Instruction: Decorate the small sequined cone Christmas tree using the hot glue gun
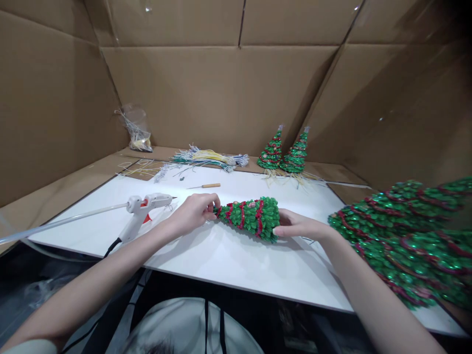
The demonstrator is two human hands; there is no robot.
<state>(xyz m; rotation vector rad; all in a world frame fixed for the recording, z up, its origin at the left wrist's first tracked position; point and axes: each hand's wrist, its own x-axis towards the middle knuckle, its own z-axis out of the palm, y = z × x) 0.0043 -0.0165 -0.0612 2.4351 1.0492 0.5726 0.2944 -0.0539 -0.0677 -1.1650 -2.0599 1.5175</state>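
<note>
A: Quick one. Handling what?

B: A green tree (250, 219) with red garland, tipped on its side above the white tabletop (221, 263). Pointing its tip to 9 o'clock, base to 3. Can't tell about contact with the tabletop. Use the tree as clock centre.

A: Fine. Doing what with the left hand (197, 211)?

B: Pinching the tree's tip at 9 o'clock, using thumb and finger, drawn together.

A: And with the right hand (300, 226)?

B: Gripping the base at 3 o'clock. Pressing with the thumb on the near edge; can't see much of the fingers behind.

A: Around it?

B: Got a white glue gun (138, 216) at 9 o'clock, beyond the left hand. Add an awl (211, 186) at 10, with a wooden handle, and a plastic bag (139, 130) at 10 too, much farther off.

A: Higher up?

B: Mark a bundle of wires (210, 158) at 11, then two small trees (271, 151) side by side, between 12 and 1.

A: Right edge?

B: Log larger green trees (398, 246) at 3, past the right hand. Done.
</note>
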